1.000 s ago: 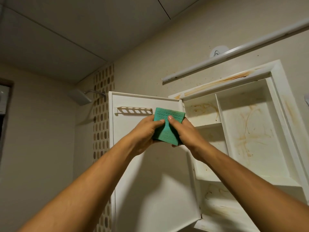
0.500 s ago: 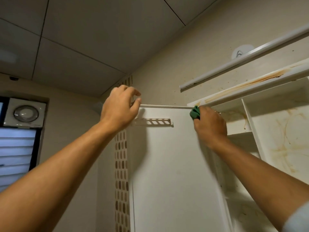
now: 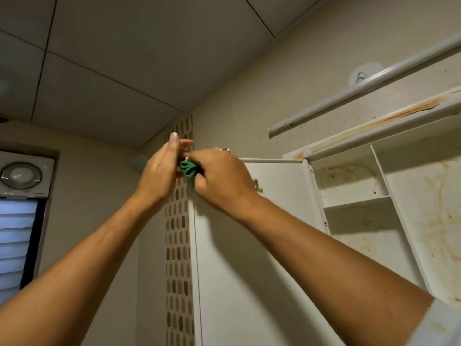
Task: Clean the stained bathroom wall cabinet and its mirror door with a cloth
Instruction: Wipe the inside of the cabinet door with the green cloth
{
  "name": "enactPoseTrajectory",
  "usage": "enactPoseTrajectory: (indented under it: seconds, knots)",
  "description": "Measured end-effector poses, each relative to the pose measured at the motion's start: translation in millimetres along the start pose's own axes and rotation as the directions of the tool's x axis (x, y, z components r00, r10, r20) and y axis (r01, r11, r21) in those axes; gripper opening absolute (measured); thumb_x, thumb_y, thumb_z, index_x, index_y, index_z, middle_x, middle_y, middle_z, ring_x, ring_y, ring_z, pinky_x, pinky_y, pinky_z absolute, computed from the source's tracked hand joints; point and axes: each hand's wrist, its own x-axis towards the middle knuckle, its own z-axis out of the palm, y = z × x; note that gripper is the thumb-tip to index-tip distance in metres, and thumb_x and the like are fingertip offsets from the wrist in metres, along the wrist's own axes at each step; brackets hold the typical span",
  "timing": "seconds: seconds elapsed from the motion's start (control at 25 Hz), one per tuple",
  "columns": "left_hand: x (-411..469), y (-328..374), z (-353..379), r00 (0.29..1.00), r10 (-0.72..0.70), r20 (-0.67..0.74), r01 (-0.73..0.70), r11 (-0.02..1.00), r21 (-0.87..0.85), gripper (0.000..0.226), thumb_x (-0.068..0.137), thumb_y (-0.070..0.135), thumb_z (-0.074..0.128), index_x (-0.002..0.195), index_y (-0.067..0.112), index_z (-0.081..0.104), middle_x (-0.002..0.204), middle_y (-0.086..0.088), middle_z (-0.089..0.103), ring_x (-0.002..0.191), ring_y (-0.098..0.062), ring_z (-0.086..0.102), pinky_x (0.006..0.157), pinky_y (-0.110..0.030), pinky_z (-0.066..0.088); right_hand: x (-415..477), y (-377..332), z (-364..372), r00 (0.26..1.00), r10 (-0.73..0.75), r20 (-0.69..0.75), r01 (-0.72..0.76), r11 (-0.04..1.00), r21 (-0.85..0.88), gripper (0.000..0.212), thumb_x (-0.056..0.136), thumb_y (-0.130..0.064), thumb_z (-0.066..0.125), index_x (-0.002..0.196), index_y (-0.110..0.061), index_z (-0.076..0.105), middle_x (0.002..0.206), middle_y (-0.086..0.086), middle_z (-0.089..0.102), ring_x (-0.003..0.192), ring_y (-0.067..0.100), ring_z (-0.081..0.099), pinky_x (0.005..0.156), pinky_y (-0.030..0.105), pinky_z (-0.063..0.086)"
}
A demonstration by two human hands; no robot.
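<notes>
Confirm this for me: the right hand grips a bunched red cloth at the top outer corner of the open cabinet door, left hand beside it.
Not quite: the cloth is green, not red. The head view shows the right hand gripping the bunched cloth at the top outer corner of the open cabinet door, left hand beside it.

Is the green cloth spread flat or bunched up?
Bunched up. Only crumpled green folds of the cloth show, gripped in the right hand at the top outer corner of the open door.
</notes>
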Motion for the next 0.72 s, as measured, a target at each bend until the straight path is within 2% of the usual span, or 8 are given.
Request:
enactPoseTrajectory:
  seconds: [0.12,0.2,0.32,0.44,0.52,0.56,0.64,0.72]
  knots:
    - [0,-5,0,0.999,0.009,-0.031,-0.007,0.998,0.065,0.07,0.096,0.076,0.022,0.117,0.03,0.069,0.105,0.009,0.075,0.1,-0.007,0.069,0.095,-0.047,0.056,-9,29,-12,0.989,-0.12,0.081,0.129,0.985,-0.118,0.019,0.083,-0.014,0.057,0.097,-0.019,0.069,0.091,0.001,0.072,0.081,0.025,0.063,0.064,0.037,0.053]
    - [0,-4,1,0.998,0.038,-0.048,-0.032,0.991,0.133,0.071,0.096,0.077,0.02,0.109,0.031,0.074,0.102,0.012,0.076,0.096,-0.004,0.07,0.091,-0.046,0.058,-23,67,-26,0.988,-0.122,0.099,0.14,0.967,-0.214,0.029,0.08,-0.015,0.057,0.105,-0.02,0.071,0.099,0.002,0.074,0.09,0.029,0.066,0.068,0.041,0.055]
    - [-7,-1,5,0.997,0.058,-0.053,-0.047,0.982,0.182,0.073,0.095,0.078,0.02,0.105,0.033,0.077,0.099,0.014,0.075,0.093,-0.001,0.069,0.088,-0.046,0.059,-46,112,-51,0.998,0.07,0.001,-0.068,0.97,-0.233,0.036,0.082,-0.008,0.06,0.112,-0.021,0.075,0.103,0.004,0.076,0.092,0.029,0.067,0.073,0.039,0.057]
    - [-14,-1,-7,0.999,0.037,-0.031,-0.03,0.982,0.188,0.077,0.094,0.079,0.021,0.11,0.029,0.077,0.1,0.014,0.075,0.094,-0.004,0.07,0.089,-0.047,0.059,-60,128,-53,0.949,0.3,-0.094,-0.312,0.931,-0.187,0.037,0.084,0.0,0.064,0.113,-0.02,0.076,0.099,0.004,0.076,0.088,0.027,0.067,0.073,0.037,0.056]
    - [-10,4,-1,0.999,0.032,-0.012,-0.03,0.983,0.182,0.078,0.093,0.08,0.021,0.11,0.027,0.077,0.1,0.013,0.075,0.095,-0.005,0.07,0.091,-0.047,0.059,-54,124,-51,0.887,0.432,-0.164,-0.454,0.881,-0.134,0.03,0.084,0.0,0.063,0.101,-0.019,0.077,0.09,0.002,0.073,0.083,0.027,0.066,0.066,0.034,0.053]
    - [-8,5,3,1.0,0.026,-0.012,-0.023,0.983,0.18,0.078,0.093,0.08,0.021,0.109,0.027,0.077,0.1,0.013,0.075,0.096,-0.006,0.07,0.092,-0.047,0.058,-46,110,-45,0.871,0.456,-0.183,-0.48,0.869,-0.121,0.023,0.085,-0.002,0.062,0.092,-0.019,0.076,0.083,0.001,0.071,0.079,0.027,0.065,0.061,0.032,0.049]
    - [-6,5,6,1.0,0.02,-0.021,-0.016,0.984,0.177,0.078,0.093,0.079,0.021,0.105,0.027,0.077,0.098,0.012,0.075,0.096,-0.009,0.07,0.091,-0.048,0.058,-25,68,-22,0.909,0.389,-0.146,-0.401,0.914,-0.06,0.015,0.083,-0.008,0.06,0.079,-0.016,0.072,0.074,0.002,0.068,0.071,0.027,0.062,0.057,0.033,0.048]
    - [-7,1,5,0.998,0.035,-0.052,-0.024,0.98,0.199,0.08,0.093,0.08,0.02,0.097,0.024,0.077,0.09,0.008,0.076,0.091,-0.013,0.07,0.086,-0.049,0.058,-8,16,3,0.978,0.205,-0.02,-0.206,0.978,-0.019,0.013,0.081,-0.017,0.059,0.081,-0.018,0.072,0.072,0.0,0.067,0.067,0.024,0.06,0.056,0.032,0.046]
